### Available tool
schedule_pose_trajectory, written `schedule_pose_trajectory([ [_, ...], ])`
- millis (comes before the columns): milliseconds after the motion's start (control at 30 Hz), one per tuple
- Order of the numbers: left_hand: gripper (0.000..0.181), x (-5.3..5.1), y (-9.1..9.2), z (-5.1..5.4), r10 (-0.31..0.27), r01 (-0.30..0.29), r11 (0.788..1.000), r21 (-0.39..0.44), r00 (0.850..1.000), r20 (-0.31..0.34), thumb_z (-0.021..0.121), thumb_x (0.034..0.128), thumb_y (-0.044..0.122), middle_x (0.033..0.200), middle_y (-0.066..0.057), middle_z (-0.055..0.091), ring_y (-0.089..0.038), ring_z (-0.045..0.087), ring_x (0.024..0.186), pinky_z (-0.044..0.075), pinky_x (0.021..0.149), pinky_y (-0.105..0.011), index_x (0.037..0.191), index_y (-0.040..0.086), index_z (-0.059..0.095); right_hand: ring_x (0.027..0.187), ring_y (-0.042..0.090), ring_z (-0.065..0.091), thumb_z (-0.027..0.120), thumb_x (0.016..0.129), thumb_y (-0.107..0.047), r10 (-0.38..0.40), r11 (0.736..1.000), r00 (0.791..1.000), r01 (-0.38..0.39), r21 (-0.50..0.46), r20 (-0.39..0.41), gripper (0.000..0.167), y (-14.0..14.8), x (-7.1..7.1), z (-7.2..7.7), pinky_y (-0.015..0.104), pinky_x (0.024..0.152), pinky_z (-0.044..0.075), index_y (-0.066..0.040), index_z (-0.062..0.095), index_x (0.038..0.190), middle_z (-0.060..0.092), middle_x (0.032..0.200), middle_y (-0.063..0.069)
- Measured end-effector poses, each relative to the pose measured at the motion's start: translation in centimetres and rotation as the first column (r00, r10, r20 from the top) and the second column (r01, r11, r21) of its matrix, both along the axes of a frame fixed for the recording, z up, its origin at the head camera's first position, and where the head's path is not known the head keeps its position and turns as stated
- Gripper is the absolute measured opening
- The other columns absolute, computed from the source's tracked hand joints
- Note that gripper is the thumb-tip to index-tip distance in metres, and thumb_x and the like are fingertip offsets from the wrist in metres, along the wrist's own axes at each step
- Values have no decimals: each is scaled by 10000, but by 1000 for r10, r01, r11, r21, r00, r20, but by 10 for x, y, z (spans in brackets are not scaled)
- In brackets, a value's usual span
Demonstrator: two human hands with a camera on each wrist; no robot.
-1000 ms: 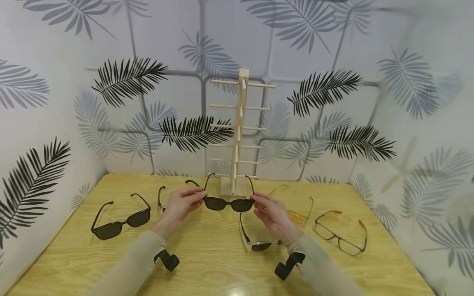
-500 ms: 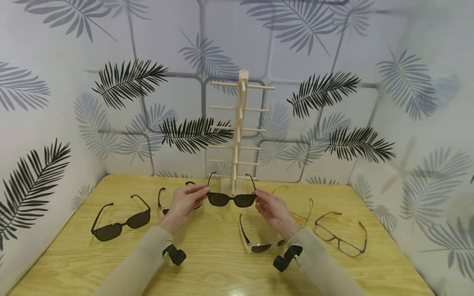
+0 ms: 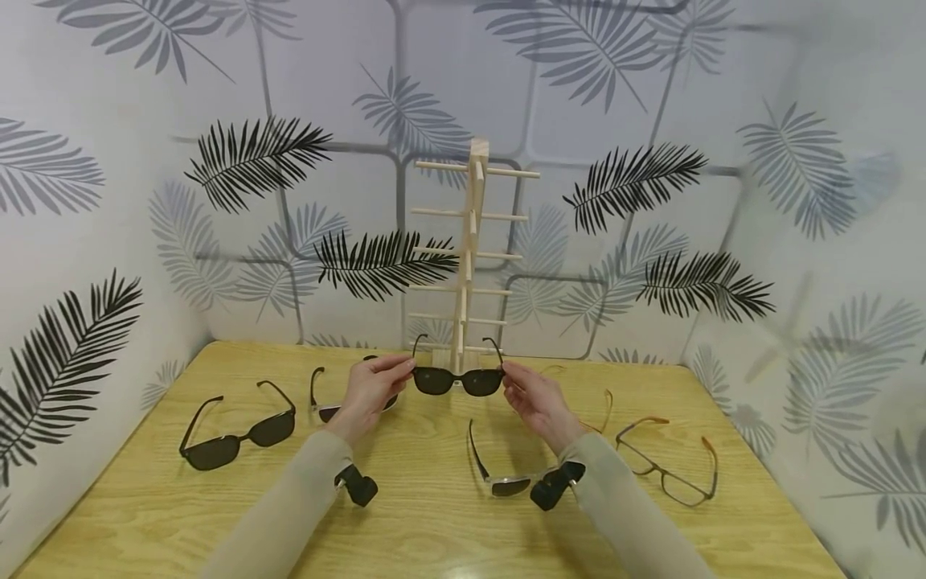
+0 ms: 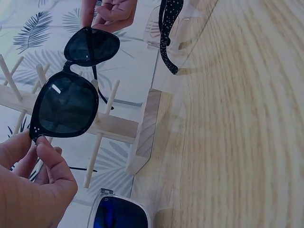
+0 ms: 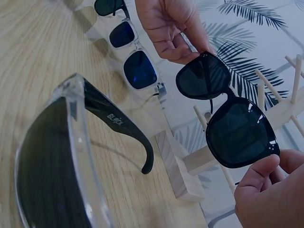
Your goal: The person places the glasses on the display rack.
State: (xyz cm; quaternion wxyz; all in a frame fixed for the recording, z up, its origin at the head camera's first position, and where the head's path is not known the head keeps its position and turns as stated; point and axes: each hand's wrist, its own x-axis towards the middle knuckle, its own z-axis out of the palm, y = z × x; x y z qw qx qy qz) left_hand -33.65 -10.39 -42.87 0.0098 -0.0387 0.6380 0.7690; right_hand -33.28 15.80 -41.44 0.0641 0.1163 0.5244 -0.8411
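Observation:
Black sunglasses (image 3: 458, 381) hang level in front of the lowest part of a wooden rack (image 3: 466, 273), lenses toward me and temples pointing back. My left hand (image 3: 372, 394) pinches their left hinge corner between thumb and fingers; my right hand (image 3: 538, 402) pinches the right corner. In the left wrist view the dark lenses (image 4: 66, 105) stand before the rack's pegs, with the left hand (image 4: 38, 185) at the near corner. The right wrist view shows the right hand (image 5: 270, 190) gripping the frame beside the lens (image 5: 242, 133). Whether the temples touch a peg, I cannot tell.
Black sunglasses (image 3: 217, 453) lie at the left of the wooden table (image 3: 427, 498). Clear-framed sunglasses (image 3: 330, 413) sit partly behind my left hand, another pair (image 3: 510, 486) below my right. Thin-framed glasses (image 3: 685, 489) and an orange-tinted pair lie at the right.
Both hands have carried the black sunglasses slightly up and to the right, closer to the rack's base. The grip at both corners stays the same.

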Motion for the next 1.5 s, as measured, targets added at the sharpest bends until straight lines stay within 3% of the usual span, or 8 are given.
schedule_pose_trajectory([
  [200,326,-5,3,-1,21,-21,999,28,1000,3,696,922,133,950,21,698,-100,664,825,543,687,-199,1219,1,670,626,54,550,623,950,-37,8,1000,1000,-8,-1,-1,194,0,-7,-4,160,585,476,-101,713,791,633,687,-15],
  [533,281,-8,7,-1,21,-21,1000,-17,1000,4,664,940,107,959,13,674,-56,598,714,512,654,-192,1207,18,681,615,44,566,649,940,-52,-1,999,1000,1,35,-8,143,0,-17,-11,153,569,481,-105,708,821,648,698,-21],
  [767,276,-13,7,-6,42,-42,999,-13,999,-3,676,931,97,951,26,669,-82,623,755,527,678,-209,1194,15,690,619,44,578,653,935,-42,6,996,1000,-3,84,-28,56,0,-22,-12,155,576,486,-48,705,955,656,687,-34],
  [933,271,-15,7,-7,48,-48,998,-45,999,-8,671,935,102,1053,-20,666,-135,625,849,529,697,-215,1196,33,692,616,53,580,662,927,-34,6,993,1000,-3,114,-26,187,-1,-25,-14,165,572,495,28,674,1102,652,680,-27],
  [1133,274,-14,9,-8,39,-40,996,-74,999,-14,665,937,88,1107,-61,675,-125,629,847,525,687,-233,1204,34,685,592,52,560,647,936,-33,-9,992,1000,12,126,-27,198,-2,-26,-17,174,565,489,40,665,1119,639,665,-27],
  [1400,267,-13,9,-10,36,-37,996,-83,999,-8,676,933,108,1210,-121,652,-239,613,1032,524,684,-212,1196,63,690,660,54,586,619,958,-48,37,990,999,-35,138,-7,334,3,-24,-16,183,626,504,53,573,1273,656,732,-39],
  [1500,277,-11,8,-10,33,-35,994,-107,999,-20,682,932,133,1198,-96,652,-214,610,1017,522,705,-220,1203,73,687,706,59,605,615,960,-43,54,987,999,-53,150,2,373,6,-24,-15,184,656,516,46,545,1315,666,794,-37],
])
